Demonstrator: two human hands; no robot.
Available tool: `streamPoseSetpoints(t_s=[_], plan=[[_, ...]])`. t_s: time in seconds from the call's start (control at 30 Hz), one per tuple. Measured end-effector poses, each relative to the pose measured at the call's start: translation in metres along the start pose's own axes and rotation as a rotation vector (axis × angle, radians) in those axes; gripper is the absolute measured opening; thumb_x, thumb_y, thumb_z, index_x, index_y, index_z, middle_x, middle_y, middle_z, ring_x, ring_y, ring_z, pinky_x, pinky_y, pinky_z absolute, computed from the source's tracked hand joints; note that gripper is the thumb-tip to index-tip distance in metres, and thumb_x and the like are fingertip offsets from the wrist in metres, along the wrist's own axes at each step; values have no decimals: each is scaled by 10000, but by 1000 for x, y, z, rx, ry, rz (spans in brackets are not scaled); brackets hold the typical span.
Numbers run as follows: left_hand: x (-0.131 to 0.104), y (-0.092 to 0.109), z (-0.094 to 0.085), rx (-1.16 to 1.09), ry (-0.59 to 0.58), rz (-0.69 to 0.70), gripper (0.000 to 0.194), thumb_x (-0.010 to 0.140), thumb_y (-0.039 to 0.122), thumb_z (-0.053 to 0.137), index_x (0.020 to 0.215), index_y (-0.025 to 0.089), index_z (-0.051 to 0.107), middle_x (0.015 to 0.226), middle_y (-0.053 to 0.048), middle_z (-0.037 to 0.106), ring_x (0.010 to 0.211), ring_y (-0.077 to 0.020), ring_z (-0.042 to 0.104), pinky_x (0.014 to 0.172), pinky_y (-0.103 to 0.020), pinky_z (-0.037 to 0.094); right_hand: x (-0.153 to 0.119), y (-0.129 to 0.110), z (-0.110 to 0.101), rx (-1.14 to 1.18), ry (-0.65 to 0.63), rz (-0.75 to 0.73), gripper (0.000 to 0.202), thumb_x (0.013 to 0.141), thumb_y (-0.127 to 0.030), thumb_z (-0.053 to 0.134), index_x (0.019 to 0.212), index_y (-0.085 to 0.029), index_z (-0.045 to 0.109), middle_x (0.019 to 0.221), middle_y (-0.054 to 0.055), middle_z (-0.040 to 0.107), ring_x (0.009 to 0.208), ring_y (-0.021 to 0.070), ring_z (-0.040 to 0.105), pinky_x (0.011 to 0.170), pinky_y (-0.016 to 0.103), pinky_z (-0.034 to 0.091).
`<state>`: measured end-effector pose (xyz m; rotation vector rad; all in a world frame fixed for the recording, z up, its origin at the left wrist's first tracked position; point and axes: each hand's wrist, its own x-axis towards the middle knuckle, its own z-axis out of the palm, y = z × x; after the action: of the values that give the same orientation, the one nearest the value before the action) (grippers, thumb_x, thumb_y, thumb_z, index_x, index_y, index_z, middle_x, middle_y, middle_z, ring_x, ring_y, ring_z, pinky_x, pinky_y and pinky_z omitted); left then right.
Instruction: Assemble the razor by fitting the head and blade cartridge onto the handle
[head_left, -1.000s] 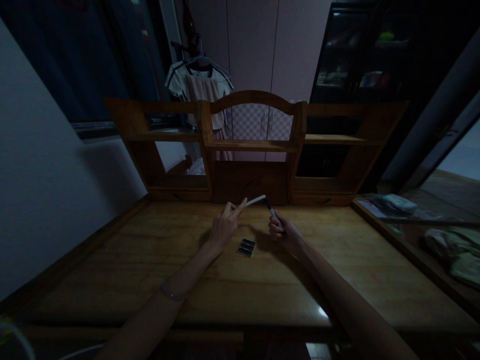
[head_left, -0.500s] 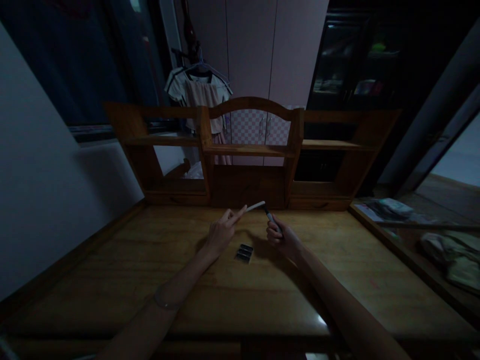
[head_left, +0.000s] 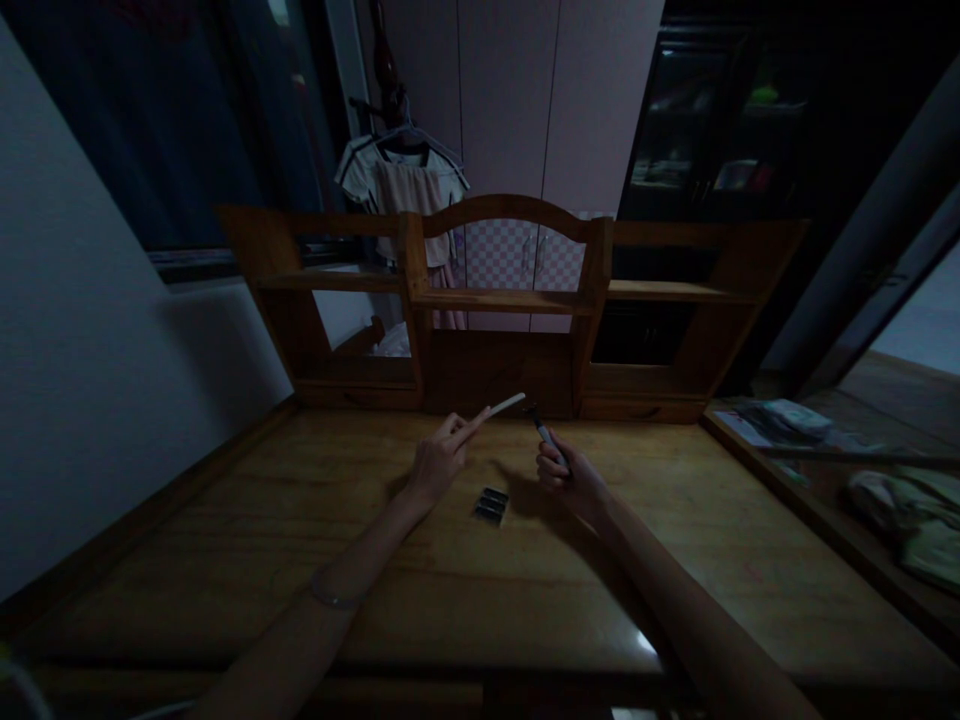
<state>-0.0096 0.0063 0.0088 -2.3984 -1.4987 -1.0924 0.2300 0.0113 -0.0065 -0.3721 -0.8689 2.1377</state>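
Observation:
My left hand [head_left: 442, 458] is closed on a slim white stick [head_left: 507, 404], with the index finger stretched along it; its free end points up and to the right. My right hand [head_left: 564, 474] is wrapped round the grey and black handle of what looks like a razor [head_left: 547, 436]. The razor's small dark head is raised toward the stick, a short gap from its tip. Below and between both hands, a small pack with several black cartridge-like pieces [head_left: 491, 506] lies flat on the wooden desk [head_left: 360, 530].
A wooden shelf unit [head_left: 502, 300] spans the back of the desk. Clothes [head_left: 409, 185] hang behind it at left, before a pink wardrobe [head_left: 502, 110]. At the right, beyond the desk's edge, lie papers [head_left: 772, 422] and a pale green cloth item [head_left: 919, 520]. The room is dim.
The razor head, which was touching the stick's tip, is now slightly apart from it. My right hand has shifted a little right, and the view has moved slightly.

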Motion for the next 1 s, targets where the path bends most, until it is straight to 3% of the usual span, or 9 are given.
streamPoseSetpoints(t_s=[0.07, 0.2, 0.37, 0.53, 0.7, 0.83, 1.0], plan=[[0, -2, 0, -10, -26, 36, 552, 888, 138, 428, 1371, 386, 332, 917, 7, 517, 736, -96, 510, 636, -179, 363, -1, -1, 1, 8, -10, 1, 403, 889, -433, 483, 621, -201, 292, 439, -93, 194, 373, 67, 113, 364, 201, 118], [1, -3, -1, 12, 13, -23, 559, 881, 125, 425, 1372, 378, 335, 913, 0, 514, 725, -101, 505, 616, -183, 363, 0, 0, 1, 3, -10, 8, 402, 888, -431, 485, 621, -202, 291, 439, -94, 191, 374, 67, 103, 366, 203, 121], [0, -1, 0, -35, -48, 82, 529, 896, 162, 426, 1372, 373, 333, 915, -2, 517, 752, -101, 508, 664, -179, 376, 2, 4, -4, 14, -22, 21, 393, 888, -433, 480, 628, -203, 297, 432, -94, 199, 369, 67, 121, 363, 195, 129], [1, -5, 3, -19, -27, -29, 508, 899, 166, 425, 1361, 368, 362, 891, -4, 525, 727, -103, 512, 626, -183, 365, 4, 5, -8, 13, -39, 11, 394, 892, -429, 471, 626, -202, 290, 429, -95, 208, 362, 65, 113, 357, 189, 132], [1, -8, 2, -118, -13, 15, 466, 908, 207, 428, 1349, 353, 385, 894, -3, 530, 758, -98, 513, 679, -179, 380, 3, 4, -6, -55, -3, 5, 403, 877, -454, 482, 622, -205, 294, 421, -98, 203, 359, 67, 117, 353, 194, 131], [2, -12, 7, -146, -6, -39, 437, 900, 214, 444, 1323, 323, 437, 846, -6, 536, 728, -101, 514, 675, -186, 382, 4, 4, -5, -209, 118, -34, 426, 829, -525, 518, 616, -203, 337, 423, -104, 211, 361, 60, 122, 351, 199, 119], [5, -20, 9, -331, 114, -123, 400, 912, 279, 426, 1307, 250, 477, 837, -22, 569, 707, -111, 507, 688, -210, 400, 2, 3, 0, -638, 388, -369, 326, 786, -486, 600, 814, -161, 585, 501, -59, 401, 427, 67, 319, 397, 199, 190]])
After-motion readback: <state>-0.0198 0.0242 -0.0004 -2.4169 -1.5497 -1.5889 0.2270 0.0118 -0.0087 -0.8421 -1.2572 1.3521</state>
